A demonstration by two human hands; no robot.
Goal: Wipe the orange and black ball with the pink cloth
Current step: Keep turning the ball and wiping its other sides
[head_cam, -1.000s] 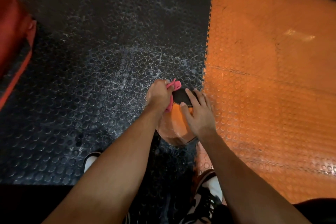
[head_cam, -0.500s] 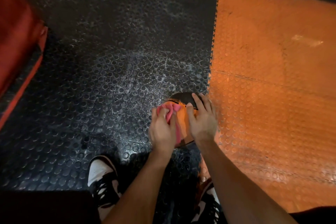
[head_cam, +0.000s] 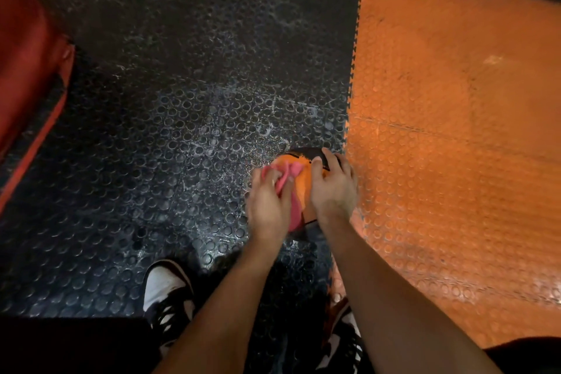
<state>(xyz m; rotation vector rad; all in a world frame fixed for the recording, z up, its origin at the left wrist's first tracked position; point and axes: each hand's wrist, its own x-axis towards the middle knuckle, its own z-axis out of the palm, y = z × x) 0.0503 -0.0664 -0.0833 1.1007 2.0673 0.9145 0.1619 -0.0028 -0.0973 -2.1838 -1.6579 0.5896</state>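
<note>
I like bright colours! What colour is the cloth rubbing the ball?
Pink. The cloth shows best in the head view, the only one here.

The floor is studded interlocking matting: a black mat [head_cam: 170,136] scuffed with white marks meets an orange mat [head_cam: 455,161] along a toothed seam. Two black-and-white sneakers, left [head_cam: 167,297] and right [head_cam: 343,334], stand at its near edge.
</note>
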